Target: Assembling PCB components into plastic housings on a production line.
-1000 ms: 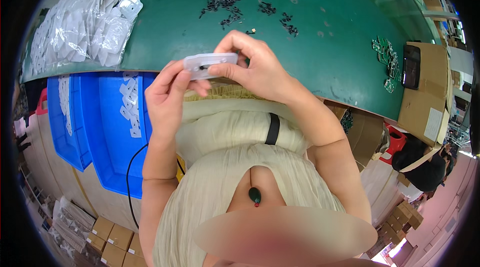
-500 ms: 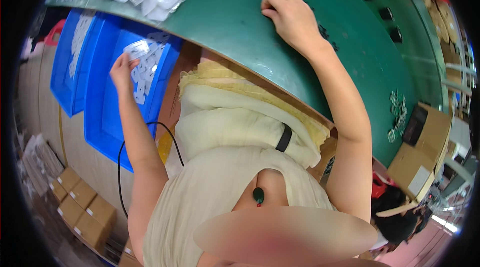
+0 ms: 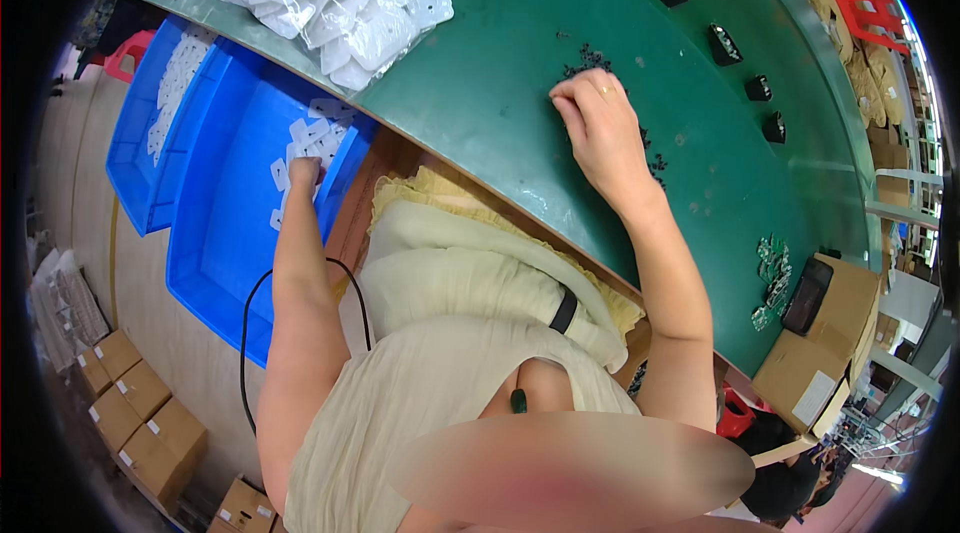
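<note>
Firstly, near left: blue bin (image 3: 215, 233); left hand (image 3: 304, 173) inside, by white plates (image 3: 318, 136), fingers curled, grasp unclear. Farther, right: right hand (image 3: 603, 133) over green table (image 3: 480, 103), fingertips bunched, hold unclear; black parts (image 3: 588, 59) lie just beyond.

The table (image 3: 715, 188) is topped in green, and its far edge is bordered by a green strip (image 3: 835, 123). Beyond that edge, tan bundles (image 3: 855, 83) and a red plastic stool (image 3: 868, 5) are seen. Off the left corner, another red stool (image 3: 128, 55) is placed. Below the near edge, a pale floor (image 3: 78, 178) is crossed by a darker line, and cardboard boxes (image 3: 150, 423) are stacked. Past the right corner, a bright light (image 3: 880, 476) is glimpsed.
</note>
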Available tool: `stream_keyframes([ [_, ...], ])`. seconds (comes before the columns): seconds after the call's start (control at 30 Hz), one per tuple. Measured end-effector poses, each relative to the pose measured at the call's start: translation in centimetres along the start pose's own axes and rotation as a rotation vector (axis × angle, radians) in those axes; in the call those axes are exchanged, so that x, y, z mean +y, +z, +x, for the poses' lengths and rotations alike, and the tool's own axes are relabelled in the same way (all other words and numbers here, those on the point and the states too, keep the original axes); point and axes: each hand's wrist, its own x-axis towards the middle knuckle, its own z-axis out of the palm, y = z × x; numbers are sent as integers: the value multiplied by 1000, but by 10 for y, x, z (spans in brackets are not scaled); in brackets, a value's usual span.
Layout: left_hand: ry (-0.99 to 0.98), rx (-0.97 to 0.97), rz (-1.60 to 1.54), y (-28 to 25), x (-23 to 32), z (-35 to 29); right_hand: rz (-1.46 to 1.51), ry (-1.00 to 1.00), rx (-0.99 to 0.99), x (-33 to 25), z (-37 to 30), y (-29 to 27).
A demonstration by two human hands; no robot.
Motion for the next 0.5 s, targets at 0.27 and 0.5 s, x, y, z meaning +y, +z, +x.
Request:
stream_keyframes([
  [0.27, 974, 778, -70, -11, 184, -176, 295, 230, 100, 11, -40, -30],
  [0.5, 1473, 596, 429, 45, 283, -234, 542, 181, 71, 9, -51, -30],
])
